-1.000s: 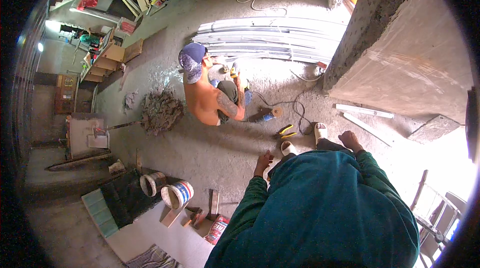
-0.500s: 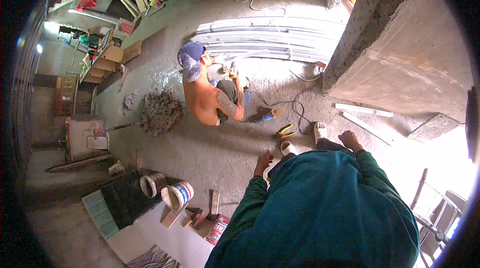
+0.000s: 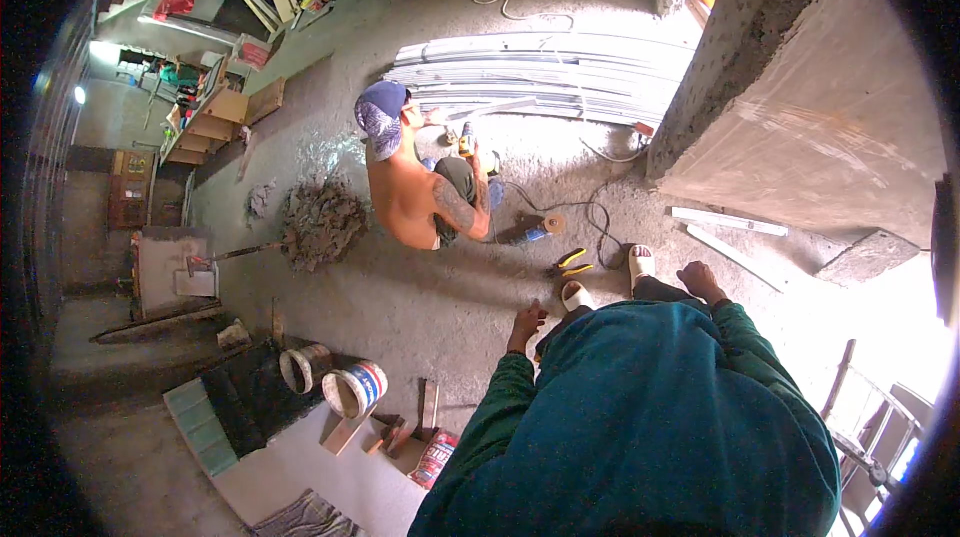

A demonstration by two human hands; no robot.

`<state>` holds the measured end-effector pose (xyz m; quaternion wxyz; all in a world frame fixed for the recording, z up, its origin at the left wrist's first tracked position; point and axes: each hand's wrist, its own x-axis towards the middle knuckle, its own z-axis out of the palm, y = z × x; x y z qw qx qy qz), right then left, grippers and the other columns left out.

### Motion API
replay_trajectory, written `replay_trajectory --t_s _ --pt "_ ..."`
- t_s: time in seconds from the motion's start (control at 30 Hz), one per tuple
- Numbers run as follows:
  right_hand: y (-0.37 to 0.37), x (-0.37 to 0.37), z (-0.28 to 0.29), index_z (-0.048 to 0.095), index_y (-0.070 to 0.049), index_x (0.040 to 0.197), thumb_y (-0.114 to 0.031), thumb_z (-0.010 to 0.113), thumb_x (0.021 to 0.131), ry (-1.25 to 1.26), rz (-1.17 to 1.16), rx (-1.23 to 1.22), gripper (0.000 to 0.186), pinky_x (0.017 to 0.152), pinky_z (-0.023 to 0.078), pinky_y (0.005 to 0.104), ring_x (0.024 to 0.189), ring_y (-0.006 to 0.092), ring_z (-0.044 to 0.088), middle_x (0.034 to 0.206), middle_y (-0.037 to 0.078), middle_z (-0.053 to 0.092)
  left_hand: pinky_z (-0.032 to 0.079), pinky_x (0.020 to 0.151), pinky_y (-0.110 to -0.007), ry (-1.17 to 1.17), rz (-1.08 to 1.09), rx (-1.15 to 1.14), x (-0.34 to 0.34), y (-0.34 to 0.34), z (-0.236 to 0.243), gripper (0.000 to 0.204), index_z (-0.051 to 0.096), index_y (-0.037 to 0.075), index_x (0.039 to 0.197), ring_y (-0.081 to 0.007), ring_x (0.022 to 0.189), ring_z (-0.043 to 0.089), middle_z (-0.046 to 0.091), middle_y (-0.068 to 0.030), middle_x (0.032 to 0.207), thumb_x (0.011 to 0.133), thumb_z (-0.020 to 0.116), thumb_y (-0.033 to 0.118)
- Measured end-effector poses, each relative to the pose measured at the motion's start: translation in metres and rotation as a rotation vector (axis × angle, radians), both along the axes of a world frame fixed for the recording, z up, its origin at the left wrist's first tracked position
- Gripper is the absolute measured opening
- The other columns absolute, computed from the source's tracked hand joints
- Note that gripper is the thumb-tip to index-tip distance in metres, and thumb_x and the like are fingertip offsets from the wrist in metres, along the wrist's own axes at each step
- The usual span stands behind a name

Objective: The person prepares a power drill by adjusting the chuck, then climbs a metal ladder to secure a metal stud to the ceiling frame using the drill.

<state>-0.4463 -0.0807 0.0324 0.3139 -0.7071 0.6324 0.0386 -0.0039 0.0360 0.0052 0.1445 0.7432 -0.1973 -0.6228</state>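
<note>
My left hand (image 3: 527, 325) rests by my left knee, its fingers curled in with nothing visible in them. Over by my right knee, my right hand (image 3: 702, 282) is closed like a fist and also appears bare. Just beyond my feet lie yellow-and-black-handled pliers (image 3: 571, 262). A blue angle grinder (image 3: 545, 228) with a tan disc lies past them, near a dark cord (image 3: 603, 227). In front of me a co-worker (image 3: 405, 187) squats, one hand on a yellow-and-black power drill (image 3: 467, 144), beside a light metal strip (image 3: 500, 109).
A bundle of long metal profiles (image 3: 480, 72) lies beyond the co-worker. To the left are a heap of wet mortar (image 3: 325, 222), a shovel (image 3: 235, 254), and two buckets (image 3: 355, 390). Loose metal strips (image 3: 728, 221) lie at right, below a concrete slab (image 3: 830, 127).
</note>
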Motion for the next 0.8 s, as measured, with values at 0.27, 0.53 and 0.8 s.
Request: replay_trajectory --t_s 0.27,0.53,0.8 --pt "0.001 -0.014 -0.027 0.062 -0.005 0.071 -0.024 0.05 0.082 0.049 0.196 -0.058 0.025 0.063 0.047 0.05 0.07 0.0369 0.061 0.069 0.017 0.061 0.048 0.067 -0.038 -0.011 -0.06 -0.06 -0.001 -0.002 0.003 0.069 0.069 0.008 0.1 -0.0204 0.086 0.064 0.069 -0.008 0.099 0.089 0.033 0.066" --pt "0.003 -0.011 -0.027 0.063 -0.006 0.073 -0.022 0.05 0.083 0.11 0.371 -0.218 0.023 0.06 0.049 0.0486 0.069 0.0351 0.062 0.07 0.017 0.062 0.047 0.065 -0.036 0.0 -0.062 -0.047 0.005 -0.001 -0.001 0.067 0.069 0.008 0.099 -0.0196 0.085 0.064 0.068 -0.0083 0.1 0.089 0.034 0.064" --pt "0.004 -0.01 -0.028 0.064 -0.006 0.074 -0.024 0.05 0.083 0.08 0.297 -0.144 0.024 0.063 0.049 0.0483 0.071 0.0355 0.062 0.071 0.017 0.062 0.047 0.063 -0.034 -0.028 -0.068 -0.041 0.001 0.0 0.005 0.067 0.069 0.007 0.099 -0.0193 0.083 0.064 0.068 -0.008 0.098 0.09 0.034 0.063"
